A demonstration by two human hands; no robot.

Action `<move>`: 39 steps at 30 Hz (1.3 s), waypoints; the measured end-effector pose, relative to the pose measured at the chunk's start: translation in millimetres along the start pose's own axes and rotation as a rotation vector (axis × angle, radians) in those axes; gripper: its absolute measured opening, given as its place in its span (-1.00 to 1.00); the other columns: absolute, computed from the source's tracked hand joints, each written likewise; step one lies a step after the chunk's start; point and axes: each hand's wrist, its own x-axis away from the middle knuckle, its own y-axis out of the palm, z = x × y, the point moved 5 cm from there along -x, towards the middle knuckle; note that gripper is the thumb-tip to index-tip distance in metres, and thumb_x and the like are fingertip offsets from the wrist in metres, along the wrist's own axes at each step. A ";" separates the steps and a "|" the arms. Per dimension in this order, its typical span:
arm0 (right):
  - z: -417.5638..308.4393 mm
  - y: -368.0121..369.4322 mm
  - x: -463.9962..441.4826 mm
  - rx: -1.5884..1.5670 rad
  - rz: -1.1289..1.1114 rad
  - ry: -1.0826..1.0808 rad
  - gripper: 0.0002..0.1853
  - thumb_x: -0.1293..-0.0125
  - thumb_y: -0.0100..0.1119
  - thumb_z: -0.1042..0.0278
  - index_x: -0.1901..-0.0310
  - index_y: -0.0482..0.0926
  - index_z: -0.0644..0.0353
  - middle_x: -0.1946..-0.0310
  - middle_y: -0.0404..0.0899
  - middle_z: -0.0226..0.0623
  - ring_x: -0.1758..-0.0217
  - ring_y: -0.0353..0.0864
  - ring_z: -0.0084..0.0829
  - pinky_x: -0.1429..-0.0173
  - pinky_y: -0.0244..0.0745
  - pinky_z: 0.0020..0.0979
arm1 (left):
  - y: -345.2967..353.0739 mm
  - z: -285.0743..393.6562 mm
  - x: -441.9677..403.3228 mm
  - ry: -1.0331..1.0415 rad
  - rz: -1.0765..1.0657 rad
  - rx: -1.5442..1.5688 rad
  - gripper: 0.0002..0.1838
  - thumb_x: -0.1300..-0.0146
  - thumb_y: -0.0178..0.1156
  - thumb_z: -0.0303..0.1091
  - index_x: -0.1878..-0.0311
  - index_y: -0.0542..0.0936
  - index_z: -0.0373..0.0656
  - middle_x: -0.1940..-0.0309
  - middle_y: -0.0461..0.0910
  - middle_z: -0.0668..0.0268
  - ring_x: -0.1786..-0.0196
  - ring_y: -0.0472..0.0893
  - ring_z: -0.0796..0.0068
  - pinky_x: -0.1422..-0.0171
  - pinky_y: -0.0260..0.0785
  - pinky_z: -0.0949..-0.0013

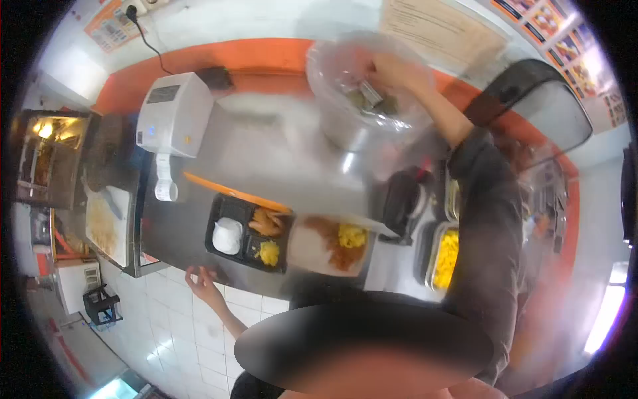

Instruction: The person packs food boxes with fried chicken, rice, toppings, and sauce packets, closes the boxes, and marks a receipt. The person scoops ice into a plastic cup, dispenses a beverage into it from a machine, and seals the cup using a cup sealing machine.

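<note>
My right hand [385, 70] reaches down into a clear plastic bag [324, 73] at the back of the counter. Small greenish packets [373, 100] lie in the bag below it; its fingers are blurred behind the plastic. My left hand [203, 282] hangs free in front of the counter edge, fingers loosely apart and holding nothing. Nearest to it is a black compartment tray [251, 258] with a white wrapped mound [227, 237], a fried piece [267, 222] and yellow food [268, 253]. Right of the tray lies a flat brown wrapper [307, 251] with reddish-brown and yellow food [351, 237].
A white label printer [174, 114] with a paper strip [165, 177] stands at the back left. An orange strip [232, 191] lies behind the tray. Metal pans of yellow food [448, 259] sit at right. A cutting board with a knife [106, 226] is at far left.
</note>
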 end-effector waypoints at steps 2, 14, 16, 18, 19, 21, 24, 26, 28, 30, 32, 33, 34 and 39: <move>2.3 23.2 -28.5 0.092 -0.168 0.009 -0.78 -0.23 0.15 0.35 0.13 0.60 0.23 0.16 0.62 -0.06 0.15 0.59 -0.09 0.08 0.49 -0.26 | -6.1 -2.0 10.1 0.052 0.018 -0.043 -0.62 -0.35 0.16 -0.26 -0.14 0.35 -0.17 0.51 0.56 0.29 0.35 0.55 0.54 0.10 0.34 0.48; -107.9 -68.1 103.4 0.139 0.483 -0.540 -0.68 -0.20 0.13 0.33 0.01 0.52 0.19 0.18 0.61 -0.16 0.16 0.61 -0.12 0.12 0.54 -0.19 | 98.1 208.9 40.9 0.638 -0.169 0.135 -0.58 -0.31 0.18 -0.27 -0.13 0.37 -0.28 0.29 0.58 0.18 0.00 0.54 0.30 -0.22 0.29 0.18; -139.5 -81.9 166.8 0.042 0.401 -0.699 -0.68 -0.21 0.12 0.31 0.00 0.49 0.18 0.22 0.60 -0.17 0.16 0.61 -0.15 0.16 0.55 -0.26 | 143.4 285.2 94.7 0.961 -0.208 0.182 -0.50 -0.20 0.29 -0.31 -0.15 0.37 -0.30 0.12 0.56 0.11 -0.08 0.52 0.21 -0.27 0.26 0.16; -157.1 -88.5 222.0 0.022 0.236 -0.680 -0.68 -0.22 0.12 0.31 -0.01 0.48 0.18 0.23 0.60 -0.16 0.16 0.61 -0.16 0.16 0.55 -0.29 | 166.3 331.7 137.6 1.108 -0.259 0.201 -0.46 -0.14 0.34 -0.35 -0.15 0.38 -0.30 0.04 0.54 0.08 -0.11 0.51 0.16 -0.28 0.25 0.17; -162.6 -87.2 245.5 -0.060 0.215 -0.769 -0.69 -0.22 0.12 0.28 0.02 0.50 0.19 0.24 0.60 -0.15 0.21 0.61 -0.16 0.19 0.54 -0.27 | 178.9 339.3 152.0 1.105 -0.384 0.073 -0.51 -0.10 0.35 -0.39 -0.09 0.44 -0.29 0.07 0.57 0.09 -0.06 0.53 0.14 -0.22 0.29 0.18; -167.5 -98.3 271.4 -0.152 0.182 -0.869 -0.69 -0.22 0.13 0.25 0.04 0.52 0.20 0.25 0.60 -0.14 0.25 0.61 -0.16 0.22 0.53 -0.24 | 181.1 333.2 162.4 1.086 -0.502 -0.069 -0.57 -0.07 0.36 -0.43 -0.03 0.51 -0.27 0.11 0.60 0.11 0.00 0.55 0.12 -0.15 0.33 0.19; -89.3 -138.0 274.3 -0.201 0.124 -0.379 -0.71 -0.28 0.10 0.25 0.06 0.52 0.24 0.21 0.61 -0.14 0.16 0.61 -0.22 0.11 0.51 -0.29 | 177.4 300.4 173.3 0.950 -0.670 0.043 -0.93 -0.12 0.28 -0.52 0.30 0.65 -0.18 0.36 0.66 0.26 0.24 0.59 0.26 0.12 0.38 0.27; 41.0 -183.7 260.5 0.070 0.363 0.077 -0.77 -0.28 0.06 0.33 0.14 0.58 0.26 0.24 0.62 -0.16 0.15 0.60 -0.24 0.05 0.49 -0.30 | 163.5 276.4 170.2 0.648 -0.656 -0.006 -0.88 -0.29 0.12 -0.47 0.25 0.64 -0.23 0.35 0.63 0.23 0.22 0.57 0.33 0.09 0.38 0.29; 134.4 -229.0 261.5 0.344 1.038 -0.175 -0.69 -0.26 0.01 0.34 0.02 0.55 0.28 -0.02 0.53 -0.14 -0.06 0.51 -0.22 -0.17 0.38 -0.27 | 140.4 255.2 159.4 0.558 -0.583 0.009 -0.78 -0.39 0.02 -0.38 0.16 0.64 -0.26 0.28 0.60 0.24 0.16 0.53 0.43 0.04 0.36 0.36; 143.2 -226.9 270.9 -0.051 0.835 0.256 -0.61 -0.28 -0.01 0.34 -0.11 0.49 0.26 -0.15 0.46 -0.11 -0.19 0.43 -0.20 -0.33 0.25 -0.28 | 118.1 240.1 149.0 0.638 -0.431 -0.150 -0.72 -0.44 -0.03 -0.33 0.11 0.64 -0.27 0.24 0.54 0.29 0.13 0.47 0.52 0.01 0.31 0.43; 205.1 -208.1 270.0 0.209 0.864 0.140 -0.63 -0.28 -0.01 0.31 -0.09 0.52 0.24 -0.06 0.54 -0.08 -0.14 0.49 -0.18 -0.26 0.31 -0.24 | 99.1 224.9 140.9 0.531 -0.309 -0.372 -0.73 -0.42 -0.05 -0.37 0.12 0.63 -0.28 0.21 0.49 0.19 0.10 0.50 0.34 -0.05 0.34 0.33; 193.8 -201.1 282.6 0.250 0.858 0.122 -0.62 -0.29 0.00 0.29 -0.09 0.51 0.24 -0.05 0.54 -0.07 -0.13 0.49 -0.16 -0.24 0.32 -0.22 | 92.3 208.1 130.1 0.554 -0.253 -0.398 -0.73 -0.42 -0.05 -0.37 0.11 0.63 -0.25 0.23 0.51 0.17 0.13 0.51 0.32 -0.05 0.34 0.32; 172.3 -198.5 297.0 0.285 0.868 0.093 -0.61 -0.30 0.01 0.26 -0.10 0.51 0.24 -0.05 0.54 -0.06 -0.12 0.49 -0.15 -0.22 0.33 -0.20 | 82.3 193.0 110.9 0.644 -0.200 -0.388 -0.74 -0.41 -0.04 -0.37 0.11 0.63 -0.24 0.25 0.53 0.16 0.15 0.52 0.30 -0.02 0.34 0.30; 96.4 -155.9 401.9 0.440 0.915 -0.020 -0.56 -0.35 0.05 0.12 -0.12 0.49 0.26 -0.03 0.52 0.01 -0.08 0.50 -0.07 -0.13 0.38 -0.09 | 88.5 115.3 69.3 0.619 -0.069 -0.337 -0.77 -0.38 0.03 -0.36 0.15 0.63 -0.27 0.22 0.58 0.14 0.16 0.56 0.21 0.05 0.37 0.24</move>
